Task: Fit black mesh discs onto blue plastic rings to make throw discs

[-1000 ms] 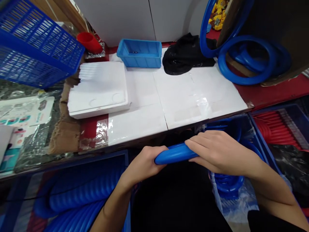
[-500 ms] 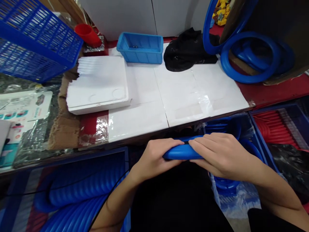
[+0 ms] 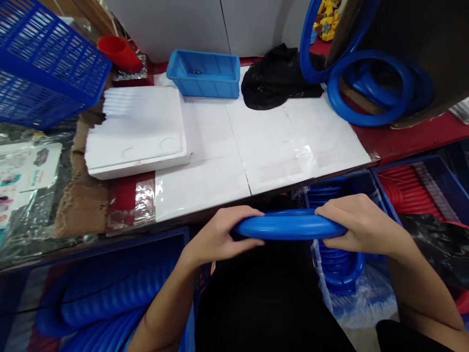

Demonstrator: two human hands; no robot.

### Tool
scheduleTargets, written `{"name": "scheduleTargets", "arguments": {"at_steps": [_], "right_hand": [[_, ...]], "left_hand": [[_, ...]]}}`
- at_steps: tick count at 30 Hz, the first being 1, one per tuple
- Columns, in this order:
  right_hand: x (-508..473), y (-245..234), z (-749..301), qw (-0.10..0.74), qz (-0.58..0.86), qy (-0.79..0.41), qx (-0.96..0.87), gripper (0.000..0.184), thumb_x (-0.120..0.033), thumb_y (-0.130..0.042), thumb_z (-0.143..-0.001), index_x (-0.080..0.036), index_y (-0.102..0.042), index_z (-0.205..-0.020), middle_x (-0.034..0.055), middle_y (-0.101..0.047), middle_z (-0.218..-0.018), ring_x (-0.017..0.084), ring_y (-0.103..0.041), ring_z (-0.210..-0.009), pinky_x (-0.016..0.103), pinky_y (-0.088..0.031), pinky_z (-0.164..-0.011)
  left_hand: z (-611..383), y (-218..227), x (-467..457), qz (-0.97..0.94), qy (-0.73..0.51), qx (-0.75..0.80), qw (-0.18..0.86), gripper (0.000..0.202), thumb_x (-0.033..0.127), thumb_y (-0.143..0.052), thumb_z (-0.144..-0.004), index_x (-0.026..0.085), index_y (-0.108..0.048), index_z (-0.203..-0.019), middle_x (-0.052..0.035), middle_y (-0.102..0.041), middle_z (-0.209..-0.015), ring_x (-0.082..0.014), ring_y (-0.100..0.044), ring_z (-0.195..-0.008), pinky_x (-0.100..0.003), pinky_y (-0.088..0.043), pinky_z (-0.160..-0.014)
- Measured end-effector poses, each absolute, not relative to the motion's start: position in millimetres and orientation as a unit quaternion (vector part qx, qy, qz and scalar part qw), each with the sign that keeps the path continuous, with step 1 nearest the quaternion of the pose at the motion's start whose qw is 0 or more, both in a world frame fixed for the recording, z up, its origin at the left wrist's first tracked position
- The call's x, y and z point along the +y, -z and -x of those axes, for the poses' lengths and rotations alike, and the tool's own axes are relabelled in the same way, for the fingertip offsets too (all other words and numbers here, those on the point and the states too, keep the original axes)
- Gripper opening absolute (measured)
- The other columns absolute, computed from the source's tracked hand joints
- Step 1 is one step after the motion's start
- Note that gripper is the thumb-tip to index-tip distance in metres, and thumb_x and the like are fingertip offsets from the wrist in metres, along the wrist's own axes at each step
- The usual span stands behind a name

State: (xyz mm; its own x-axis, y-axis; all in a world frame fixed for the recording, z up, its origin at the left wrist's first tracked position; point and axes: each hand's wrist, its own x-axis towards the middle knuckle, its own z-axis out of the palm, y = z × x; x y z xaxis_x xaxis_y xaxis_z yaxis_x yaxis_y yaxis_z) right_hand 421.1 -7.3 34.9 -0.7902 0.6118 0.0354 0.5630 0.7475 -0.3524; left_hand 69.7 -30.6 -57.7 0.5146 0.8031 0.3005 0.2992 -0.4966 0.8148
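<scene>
A blue plastic ring is held level in front of my body, just below the front edge of the worktable, seen nearly edge-on. My left hand grips its left end, thumb and fingers pinching the rim. Around the right end closes my right hand, with fingers over the top and thumb beneath. The ring's far side is mostly hidden behind its near edge.
White sheeting covers the worktable, bearing a foam block, a blue bin and black cloth. Blue rings lean at the back right. Crates below hold blue rings and red rings.
My right hand has slid rightward along the ring, away from my left hand, leaving the ring's middle uncovered. The view has shifted slightly to the right.
</scene>
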Motion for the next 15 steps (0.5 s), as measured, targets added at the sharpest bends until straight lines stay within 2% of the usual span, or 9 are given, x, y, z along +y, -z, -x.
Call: {"name": "scheduleTargets", "arguments": {"at_steps": [3,7,10,12,15], "right_hand": [[-9,-34,-406,0.044,0.299,-0.132,-0.944,0.010,-0.026,-0.072,-0.094,-0.020,-0.064,-0.096,0.0006,-0.068,-0.077,0.017,-0.058,-0.064,0.032,-0.026,-0.061],[-11,-36,-395,0.029,0.285,-0.114,-0.951,0.014,-0.027,-0.072,-0.096,-0.020,-0.061,-0.093,0.0003,-0.067,-0.076,0.016,-0.055,-0.062,0.034,-0.024,-0.060],[-11,-38,-398,0.026,0.277,-0.139,-0.950,0.015,-0.028,-0.073,-0.095,-0.019,-0.065,-0.105,0.0011,-0.069,-0.082,0.018,-0.060,-0.068,0.033,-0.030,-0.062],[-7,-41,-408,0.033,0.288,-0.179,-0.940,0.029,-0.028,-0.074,-0.093,-0.021,-0.065,-0.119,0.0036,-0.075,-0.095,0.020,-0.067,-0.079,0.032,-0.039,-0.068],[1,-42,-430,0.086,0.327,-0.252,-0.906,0.038,-0.026,-0.074,-0.086,-0.024,-0.064,-0.123,0.0037,-0.077,-0.105,0.022,-0.072,-0.089,0.032,-0.048,-0.077]], "left_hand": [[-101,39,-29,-0.845,-0.339,0.293,0.293,0.063,0.047,-0.090,-0.087,0.020,-0.069,-0.140,-0.0109,-0.083,-0.112,-0.0245,-0.082,-0.094,-0.031,-0.063,-0.085],[-118,39,-27,-0.867,-0.353,0.278,0.218,0.048,0.043,-0.082,-0.096,0.018,-0.070,-0.135,-0.0092,-0.083,-0.101,-0.0213,-0.081,-0.082,-0.026,-0.061,-0.072],[-108,48,-27,-0.865,-0.377,0.252,0.214,0.054,0.039,-0.086,-0.092,0.018,-0.069,-0.139,-0.0100,-0.084,-0.105,-0.0226,-0.082,-0.084,-0.027,-0.063,-0.073],[-93,56,-25,-0.847,-0.411,0.234,0.244,0.060,0.037,-0.089,-0.089,0.020,-0.069,-0.143,-0.0104,-0.085,-0.107,-0.0240,-0.083,-0.087,-0.030,-0.065,-0.077],[-63,68,-21,-0.779,-0.494,0.216,0.321,0.056,0.042,-0.088,-0.089,0.021,-0.073,-0.139,-0.0122,-0.084,-0.104,-0.0288,-0.082,-0.092,-0.042,-0.067,-0.088]]}}
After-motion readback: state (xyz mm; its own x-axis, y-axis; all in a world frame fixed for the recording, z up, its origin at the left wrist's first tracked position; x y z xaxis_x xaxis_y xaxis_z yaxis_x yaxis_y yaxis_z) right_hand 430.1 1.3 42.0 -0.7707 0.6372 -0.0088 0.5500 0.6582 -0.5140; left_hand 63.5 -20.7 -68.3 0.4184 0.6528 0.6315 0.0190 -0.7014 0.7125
